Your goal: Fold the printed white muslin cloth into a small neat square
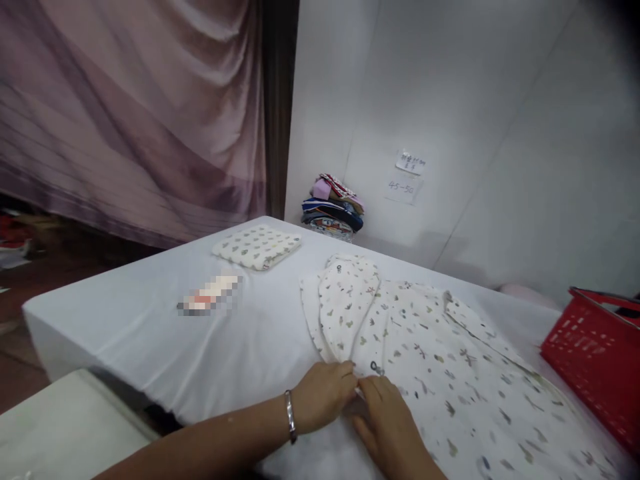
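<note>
left hand [324,396] and right hand [386,417] pinch soft, part-folded white cloth [425,353] printed with small leafy shapes.

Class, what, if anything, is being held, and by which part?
Left hand and right hand seem to pinch the printed cloth by its near-left edge.

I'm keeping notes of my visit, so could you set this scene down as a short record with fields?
Left hand: bare hand with silver bracelet, touching the printed cloth; grip unclear
Right hand: bare hand, fingers close beside the left's
Cloth: white, small plant-like print, spread out
Surface: white-sheeted table
Across table: folded cream patterned cloth
Far right: red plastic basket
</note>
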A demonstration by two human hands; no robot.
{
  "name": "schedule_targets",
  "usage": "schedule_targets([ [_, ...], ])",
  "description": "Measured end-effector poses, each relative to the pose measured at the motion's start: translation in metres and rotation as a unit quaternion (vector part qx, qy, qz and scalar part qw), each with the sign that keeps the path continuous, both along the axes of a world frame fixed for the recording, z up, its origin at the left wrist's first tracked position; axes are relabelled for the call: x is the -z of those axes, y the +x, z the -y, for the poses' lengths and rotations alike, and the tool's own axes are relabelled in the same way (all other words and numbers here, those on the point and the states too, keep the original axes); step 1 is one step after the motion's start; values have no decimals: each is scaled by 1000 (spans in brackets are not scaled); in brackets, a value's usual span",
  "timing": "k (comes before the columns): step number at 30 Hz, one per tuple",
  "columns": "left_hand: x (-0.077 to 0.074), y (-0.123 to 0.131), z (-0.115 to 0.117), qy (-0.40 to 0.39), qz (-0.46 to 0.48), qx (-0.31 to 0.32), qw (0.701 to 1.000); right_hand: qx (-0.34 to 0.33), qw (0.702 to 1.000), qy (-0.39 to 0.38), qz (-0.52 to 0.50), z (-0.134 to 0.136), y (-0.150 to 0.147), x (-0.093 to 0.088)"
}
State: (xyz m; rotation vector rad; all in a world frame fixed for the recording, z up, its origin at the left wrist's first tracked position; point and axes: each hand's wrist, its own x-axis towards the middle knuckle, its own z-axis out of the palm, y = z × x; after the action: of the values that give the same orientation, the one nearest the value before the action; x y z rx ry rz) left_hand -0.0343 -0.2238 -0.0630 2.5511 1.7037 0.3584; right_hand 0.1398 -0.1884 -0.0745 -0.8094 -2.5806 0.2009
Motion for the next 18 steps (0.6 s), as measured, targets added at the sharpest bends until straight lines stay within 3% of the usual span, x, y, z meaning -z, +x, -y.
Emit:
schedule_targets([
  [3,0,-7,4,-23,90,-36,995,22,1000,5,-15,-8,-21,8],
  [8,6,-43,-10,-60,221,-80,970,-15,997,-66,22,-15,-16,32],
  [13,4,-103,-67,-52,212,-291,932,-53,989,-86,105,-15,-15,50],
  [18,4,-136,-138,-84,215,-386,893,-45,989,-44,137,-19,-18,63],
])
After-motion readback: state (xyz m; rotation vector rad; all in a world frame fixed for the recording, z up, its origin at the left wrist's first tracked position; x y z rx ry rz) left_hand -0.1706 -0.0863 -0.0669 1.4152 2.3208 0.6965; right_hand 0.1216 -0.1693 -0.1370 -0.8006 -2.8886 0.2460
